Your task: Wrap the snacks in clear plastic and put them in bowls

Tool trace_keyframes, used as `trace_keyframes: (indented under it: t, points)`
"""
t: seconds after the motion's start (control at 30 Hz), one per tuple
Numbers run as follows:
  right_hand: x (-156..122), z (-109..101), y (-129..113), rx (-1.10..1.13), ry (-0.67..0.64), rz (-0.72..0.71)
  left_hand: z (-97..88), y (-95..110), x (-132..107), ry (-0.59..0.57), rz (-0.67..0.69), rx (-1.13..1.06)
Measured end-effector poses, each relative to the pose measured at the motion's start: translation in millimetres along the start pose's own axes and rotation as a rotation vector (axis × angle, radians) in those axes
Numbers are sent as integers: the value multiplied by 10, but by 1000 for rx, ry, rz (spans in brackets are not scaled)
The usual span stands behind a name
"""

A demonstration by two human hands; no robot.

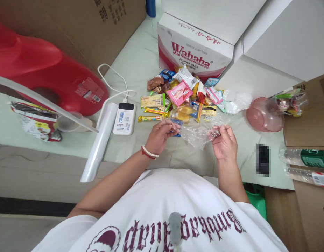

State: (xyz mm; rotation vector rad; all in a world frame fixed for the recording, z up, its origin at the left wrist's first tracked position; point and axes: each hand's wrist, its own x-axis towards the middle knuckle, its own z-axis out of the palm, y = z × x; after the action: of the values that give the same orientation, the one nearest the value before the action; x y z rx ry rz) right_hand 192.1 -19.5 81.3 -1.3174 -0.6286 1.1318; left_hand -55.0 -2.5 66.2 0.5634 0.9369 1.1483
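Hands: left hand (160, 136) and right hand (223, 141), each pinching an edge of the clear plastic bag (196, 134), which is stretched between them at centre frame above the counter (141, 66).
Red jug (46, 70), upper left.
Wahaha carton (193, 49), top centre.
Snack pile (177, 101), just above the bag.
Pink bowl (264, 114), right.
Power bank (124, 118), left of centre.

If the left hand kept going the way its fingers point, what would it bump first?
Likely the small blue packet at the near edge of the snack pile, just past the clear plastic bag that the left hand pinches; depth is hard to judge.
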Motion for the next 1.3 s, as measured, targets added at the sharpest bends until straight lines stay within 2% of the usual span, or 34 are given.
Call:
trace_keyframes:
  t: [0.1, 0.17, 0.23, 0.33, 0.4, 0.47, 0.53, 0.6, 0.7, 0.73, 0.8, 0.9, 0.97, 1.03, 1.13, 1.23, 1.3]
  points:
    - [48, -174, 3, 28, 22, 95, -125, 132, 79, 2, -47, -85]
    - [78, -215, 65, 3, 33, 127, -134, 134, 108, 30, -118, -124]
    - [86, -175, 158, -19, 54, 134, -51, 30, 98, 62, -195, -111]
    - [51, -43, 286, -27, 79, 137, 174, -247, 43, 84, -275, 32]
    - [24, -3, 318, -25, 108, 125, 287, -389, 19, 82, -288, 103]
    - [22, -63, 287, -52, 157, 60, 300, -421, 14, 67, -269, 85]
    - [59, -222, 199, -128, 205, -30, 201, -345, 15, 8, -274, 40]
    - [133, -432, 84, -233, 204, -73, 32, -212, 14, -120, -351, 57]
    - [305, -686, -43, -361, 71, -17, -210, -42, 26, -292, -479, 185]
    - [375, -729, -54, -384, 20, 8, -260, -17, 39, -294, -479, 232]
    - [519, -749, -19, -394, -30, 54, -302, -23, 71, -183, -418, 309]
    - [644, -675, 149, -361, 38, 99, -255, -142, 95, 46, -350, 379]
    - [602, -605, 311, -366, 86, 102, -207, -256, 75, 115, -332, 420]
    - [463, -541, 490, -429, 69, 91, -182, -371, 37, 128, -267, 472]
    - [231, -510, 722, -511, 17, 78, -213, -501, -9, 86, -161, 559]
    - [157, -649, 790, -481, -10, 93, -305, -528, -24, 72, -107, 701]
    - [173, -811, 713, -592, 4, 61, -366, -497, -48, 134, -50, 849]
